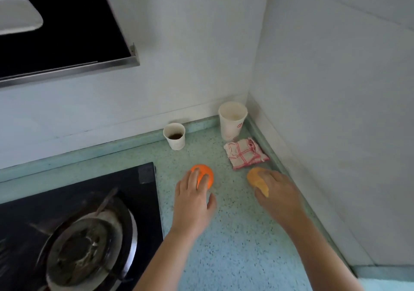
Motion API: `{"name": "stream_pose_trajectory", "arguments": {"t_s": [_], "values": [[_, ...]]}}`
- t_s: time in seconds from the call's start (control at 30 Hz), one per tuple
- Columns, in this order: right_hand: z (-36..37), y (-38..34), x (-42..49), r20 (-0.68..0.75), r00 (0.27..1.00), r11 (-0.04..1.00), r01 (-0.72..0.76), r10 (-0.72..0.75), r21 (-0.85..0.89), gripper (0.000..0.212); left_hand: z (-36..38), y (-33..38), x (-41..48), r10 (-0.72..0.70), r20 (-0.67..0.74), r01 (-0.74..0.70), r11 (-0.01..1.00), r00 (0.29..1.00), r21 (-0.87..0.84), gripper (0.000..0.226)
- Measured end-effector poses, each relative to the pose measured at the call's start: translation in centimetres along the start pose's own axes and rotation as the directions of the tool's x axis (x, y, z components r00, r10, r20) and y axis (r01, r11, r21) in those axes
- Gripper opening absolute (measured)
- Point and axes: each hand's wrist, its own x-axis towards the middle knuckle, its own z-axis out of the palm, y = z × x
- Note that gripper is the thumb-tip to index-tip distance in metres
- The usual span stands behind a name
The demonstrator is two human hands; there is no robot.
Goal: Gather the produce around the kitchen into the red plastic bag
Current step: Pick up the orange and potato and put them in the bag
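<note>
An orange [205, 175] rests on the speckled green counter [235, 234] just right of the stove. My left hand [192, 199] lies over its near side, fingers spread on top, thumb still off to the right. A yellow-orange mango [254, 177] lies near the right wall. My right hand [277, 192] wraps around it, fingers on top and thumb at its near end. The red plastic bag is not in view.
A black gas stove [74, 223] with a burner fills the left. At the back stand a small paper cup [174, 136] with dark liquid and a taller paper cup [231, 120]. A folded red-checked cloth [245, 154] lies in the corner. A range hood [60, 28] hangs overhead.
</note>
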Motion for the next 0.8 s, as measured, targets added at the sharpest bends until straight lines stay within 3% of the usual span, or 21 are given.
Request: {"name": "stream_pose_trajectory", "arguments": {"t_s": [0.47, 0.6, 0.8], "values": [[4.8, 3.6, 3.1, 0.018, 0.996, 0.995, -0.093, 0.092, 0.036, 0.063, 5.8, -2.1, 4.1, -0.108, 0.143, 0.100, 0.993, 0.984, 0.065, 0.061], [5.6, 3.5, 2.5, 0.056, 0.987, 0.970, -0.156, 0.148, 0.188, 0.071, 6.7, -2.3, 4.1, -0.130, 0.187, 0.119, 0.991, 0.974, 0.068, 0.065], [5.5, 3.2, 2.4, 0.035, 0.988, 0.949, -0.156, 0.153, 0.272, 0.067, 6.0, -1.9, 2.7, -0.187, 0.182, 0.196, 0.980, 0.965, -0.037, 0.059]]}}
